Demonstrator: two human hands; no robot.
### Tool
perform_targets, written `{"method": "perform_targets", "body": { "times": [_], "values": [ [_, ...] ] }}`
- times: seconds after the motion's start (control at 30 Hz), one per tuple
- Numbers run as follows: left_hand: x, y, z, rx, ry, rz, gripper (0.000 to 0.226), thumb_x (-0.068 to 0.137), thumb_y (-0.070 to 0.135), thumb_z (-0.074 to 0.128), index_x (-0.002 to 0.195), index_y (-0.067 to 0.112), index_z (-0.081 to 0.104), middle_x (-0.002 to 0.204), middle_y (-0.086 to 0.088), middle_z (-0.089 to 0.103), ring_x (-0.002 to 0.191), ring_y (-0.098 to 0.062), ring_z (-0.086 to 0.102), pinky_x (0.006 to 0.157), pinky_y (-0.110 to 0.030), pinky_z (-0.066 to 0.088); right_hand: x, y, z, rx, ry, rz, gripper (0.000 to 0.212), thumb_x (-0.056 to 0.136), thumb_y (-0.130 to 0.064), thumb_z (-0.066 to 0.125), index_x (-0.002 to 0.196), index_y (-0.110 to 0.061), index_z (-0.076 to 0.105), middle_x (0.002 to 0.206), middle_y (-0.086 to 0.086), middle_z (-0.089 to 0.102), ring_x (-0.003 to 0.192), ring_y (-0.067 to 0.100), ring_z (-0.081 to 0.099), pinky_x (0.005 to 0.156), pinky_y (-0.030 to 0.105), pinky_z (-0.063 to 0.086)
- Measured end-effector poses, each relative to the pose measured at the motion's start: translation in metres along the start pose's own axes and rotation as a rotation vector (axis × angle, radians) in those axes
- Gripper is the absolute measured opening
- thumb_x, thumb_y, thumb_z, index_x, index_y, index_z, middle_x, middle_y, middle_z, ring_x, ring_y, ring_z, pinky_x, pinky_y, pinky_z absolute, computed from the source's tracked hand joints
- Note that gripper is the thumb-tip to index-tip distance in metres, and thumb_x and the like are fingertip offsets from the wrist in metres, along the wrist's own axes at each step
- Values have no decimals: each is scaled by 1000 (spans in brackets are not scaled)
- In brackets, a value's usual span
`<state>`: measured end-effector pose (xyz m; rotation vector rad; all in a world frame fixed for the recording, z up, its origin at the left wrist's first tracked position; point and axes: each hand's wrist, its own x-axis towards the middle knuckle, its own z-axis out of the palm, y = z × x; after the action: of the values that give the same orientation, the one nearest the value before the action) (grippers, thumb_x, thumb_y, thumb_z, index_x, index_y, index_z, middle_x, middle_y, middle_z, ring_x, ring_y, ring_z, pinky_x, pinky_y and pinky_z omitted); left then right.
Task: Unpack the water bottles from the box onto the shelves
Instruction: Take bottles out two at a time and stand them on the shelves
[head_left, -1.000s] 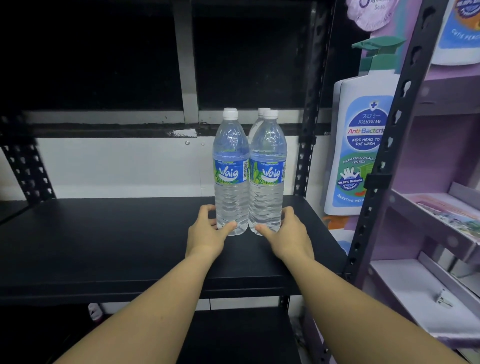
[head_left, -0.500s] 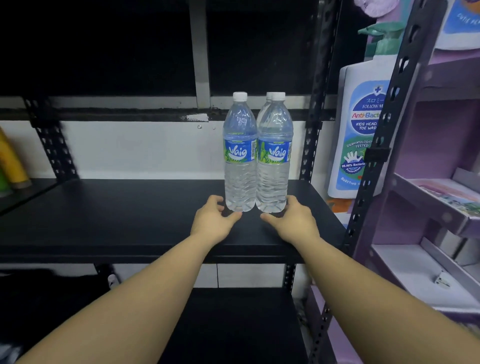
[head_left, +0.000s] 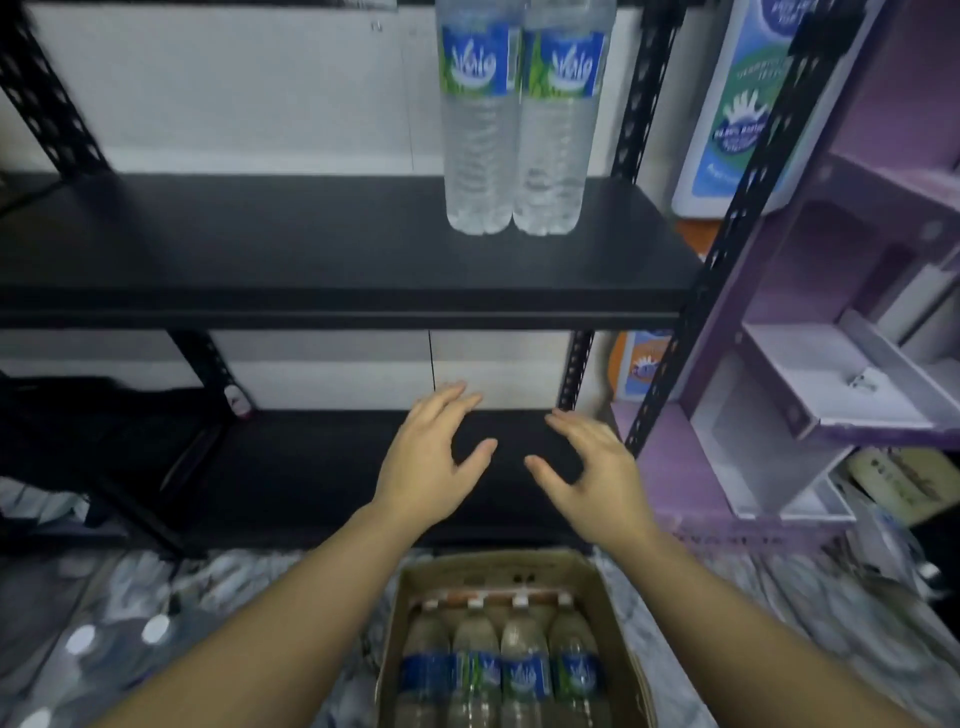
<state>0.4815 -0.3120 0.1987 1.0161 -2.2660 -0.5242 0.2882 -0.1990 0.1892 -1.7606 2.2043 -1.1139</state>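
Note:
Two clear water bottles with blue labels, the left bottle (head_left: 477, 135) and the right bottle (head_left: 561, 130), stand side by side near the right end of the black upper shelf (head_left: 311, 249). Below, an open cardboard box (head_left: 613, 587) on the floor holds several bottles (head_left: 501, 670) lying in a row. My left hand (head_left: 434, 462) and right hand (head_left: 589, 473) hover empty between the shelf and the box, fingers spread and relaxed, in front of the black lower shelf (head_left: 311, 467).
A black perforated upright (head_left: 711, 270) stands right of the hands. Beyond it a purple display rack (head_left: 831, 364) holds a large wash-bottle cut-out (head_left: 737, 104). Plastic-wrapped bottle packs (head_left: 104, 639) lie on the floor at left. Dark items (head_left: 78, 415) sit at the lower shelf's left.
Both hands have let go of the two bottles on the upper shelf and dropped down toward the box. The view tilted down, bringing the box into sight.

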Motion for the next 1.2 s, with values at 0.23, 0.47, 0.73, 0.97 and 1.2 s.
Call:
{"method": "perform_targets", "body": {
  "times": [0.23,0.47,0.73,0.97,1.2],
  "values": [
    [-104,-60,109,-75,-296,-390,60,93,49,74,146,24,57,138,4,62,129,-17,57,105,-31,48,-105,82,76,22,-379,390,61,89,-56,75,141,-26,63,135,-4,69,126,18,64,105,30,51],
    [-212,-126,197,-119,-610,-666,63,90,38,82,144,17,56,129,-5,71,117,-24,68,82,-25,45,-199,147,144,-7,-637,739,62,87,-59,76,135,-21,65,125,2,75,111,22,71,87,28,53],
    [-267,-176,262,-67,-738,-761,94,76,66,78,151,17,51,145,-4,61,128,-24,61,104,-33,50,-237,169,196,31,-736,820,73,89,-44,82,148,-14,53,133,6,69,113,20,66,93,28,52],
    [-257,-206,295,-60,-771,-722,92,70,65,81,145,22,48,135,-3,63,120,-25,65,102,-45,55,-222,177,245,-25,-749,768,76,88,-39,84,151,-17,47,142,9,58,130,30,58,109,39,49],
    [-216,-205,286,88,-780,-609,66,93,43,74,144,10,48,116,-12,71,108,-30,67,85,-35,51,-189,198,268,-289,-750,694,62,98,-63,61,123,-7,62,129,18,66,113,34,65,87,39,52]
  ]
}}
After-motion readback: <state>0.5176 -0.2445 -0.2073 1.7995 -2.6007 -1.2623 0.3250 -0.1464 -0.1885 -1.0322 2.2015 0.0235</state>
